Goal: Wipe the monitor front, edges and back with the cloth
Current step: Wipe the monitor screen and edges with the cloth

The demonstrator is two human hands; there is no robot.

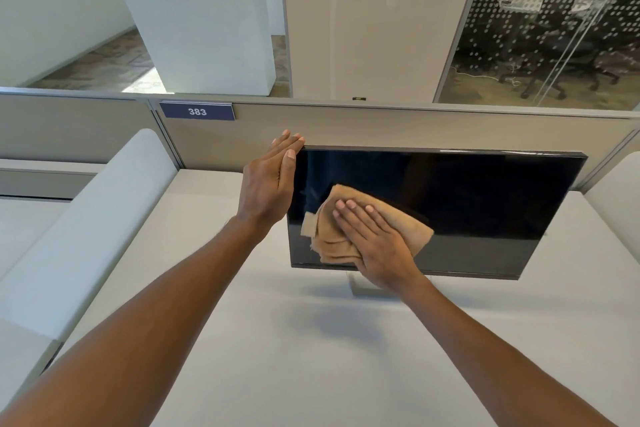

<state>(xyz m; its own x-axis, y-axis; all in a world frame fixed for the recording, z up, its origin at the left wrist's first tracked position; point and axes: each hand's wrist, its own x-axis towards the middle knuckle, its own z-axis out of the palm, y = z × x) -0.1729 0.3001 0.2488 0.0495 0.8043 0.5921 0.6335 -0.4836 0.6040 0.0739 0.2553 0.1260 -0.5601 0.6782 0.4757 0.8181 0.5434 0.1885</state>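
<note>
A black flat monitor [467, 204] stands on a silver stand on the white desk [294, 340], its dark screen facing me and switched off. A tan cloth [401, 222] lies bunched against the lower left part of the screen. My right hand [374, 243] presses flat on the cloth with straight fingers. My left hand [273, 180] stands on edge with straight fingers against the monitor's upper left side edge, fingertips at the top corner. The monitor's back is hidden.
A beige partition [381, 128] with a blue "383" label [197, 111] runs close behind the monitor. White rounded dividers [86, 218] flank the desk on both sides. Beyond the partition stand a white planter [201, 38], a column and a glass-walled room.
</note>
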